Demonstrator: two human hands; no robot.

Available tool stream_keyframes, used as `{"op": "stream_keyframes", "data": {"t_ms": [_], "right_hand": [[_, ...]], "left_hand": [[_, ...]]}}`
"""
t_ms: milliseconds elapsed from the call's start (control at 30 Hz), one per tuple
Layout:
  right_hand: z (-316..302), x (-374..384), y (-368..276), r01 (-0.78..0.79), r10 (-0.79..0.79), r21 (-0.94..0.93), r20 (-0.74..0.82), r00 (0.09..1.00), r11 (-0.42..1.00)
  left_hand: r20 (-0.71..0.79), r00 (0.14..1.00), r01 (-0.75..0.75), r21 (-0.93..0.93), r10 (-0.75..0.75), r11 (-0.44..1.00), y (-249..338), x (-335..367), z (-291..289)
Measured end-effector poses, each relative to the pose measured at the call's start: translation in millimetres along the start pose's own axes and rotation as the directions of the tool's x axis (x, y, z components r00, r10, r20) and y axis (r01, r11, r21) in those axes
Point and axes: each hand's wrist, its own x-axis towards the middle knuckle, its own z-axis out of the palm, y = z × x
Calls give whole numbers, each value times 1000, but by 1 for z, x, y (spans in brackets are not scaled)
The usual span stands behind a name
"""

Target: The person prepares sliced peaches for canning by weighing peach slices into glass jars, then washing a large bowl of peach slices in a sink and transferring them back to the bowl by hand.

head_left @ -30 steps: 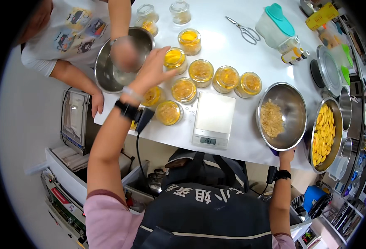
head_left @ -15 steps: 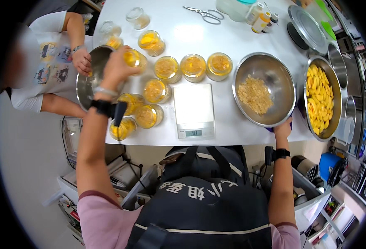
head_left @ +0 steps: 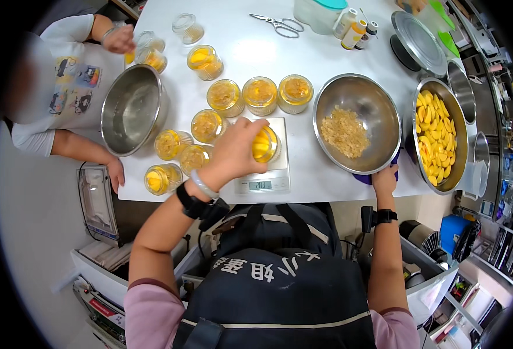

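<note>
Jar (head_left: 266, 145) mouth-up, axis roughly upright

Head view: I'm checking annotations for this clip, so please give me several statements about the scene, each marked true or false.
1. The left hand holds a glass jar with yellow fruit slices. True.
2. The right hand holds the scissors. False: it is at the near side of the steel bowl with pale pieces; the scissors lie on the table.
3. Three jars stand in a row beyond the digital kitchen scale. True.
4. The small bottles stand left of the scissors. False: they stand to the right.
5. The co-worker wears a white T-shirt. True.
</note>
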Motion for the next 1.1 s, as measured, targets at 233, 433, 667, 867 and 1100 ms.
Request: {"op": "stream_keyframes", "data": {"t_ms": [233, 433, 667, 867, 1100], "right_hand": [[6, -10, 30, 163, -143, 183, -117, 983, 970], [-75, -21, 26, 158, -127, 191, -165, 978, 969], [-124, 58, 101, 146, -123, 23, -423, 898, 989], [-146, 42, 44, 231, -145, 219, -349, 926, 948], [-150, -30, -100, 648, -520, 460, -387, 762, 607]], "left_hand": [[-33, 998, -45, 53, 47, 998, -3, 7, 32], [-69, 997, -30, -40, 28, 999, 0, -7, 28], [-318, 940, 93, -109, -124, 990, -23, -40, 19], [-369, 880, 174, -333, -298, 927, -42, -66, 5], [-409, 873, 116, -350, -264, 930, -43, -77, 14]]}}
